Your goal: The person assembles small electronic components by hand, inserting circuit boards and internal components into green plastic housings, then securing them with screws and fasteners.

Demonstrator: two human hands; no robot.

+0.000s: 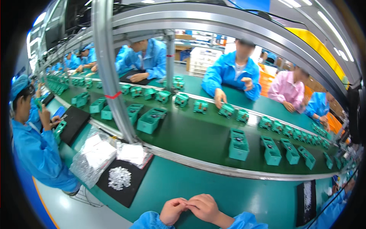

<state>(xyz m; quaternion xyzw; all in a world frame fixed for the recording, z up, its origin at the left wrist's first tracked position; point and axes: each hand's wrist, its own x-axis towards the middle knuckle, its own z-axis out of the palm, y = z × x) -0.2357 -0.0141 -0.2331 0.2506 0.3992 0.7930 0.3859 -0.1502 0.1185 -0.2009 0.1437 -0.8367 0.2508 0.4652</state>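
Over the front edge of the green bench (190, 179), my left hand (173, 210) and my right hand (205, 208) meet at the fingertips. Both are closed in a pinch; whatever is between the fingers, if anything, is too small or hidden to make out. To their left, a heap of small whitish pieces (119, 178) lies on a black mat (131, 191). Beside the heap are clear plastic bags (93, 152) with white contents.
Beyond a metal rail (228, 171) runs a green conveyor (190, 141) carrying open green housings (239, 145) and smaller green assemblies (200, 107). A metal post (108, 68) rises at left. Co-workers in blue (232, 76) and pink (288, 89) sit opposite; another person (42, 149) works at left.
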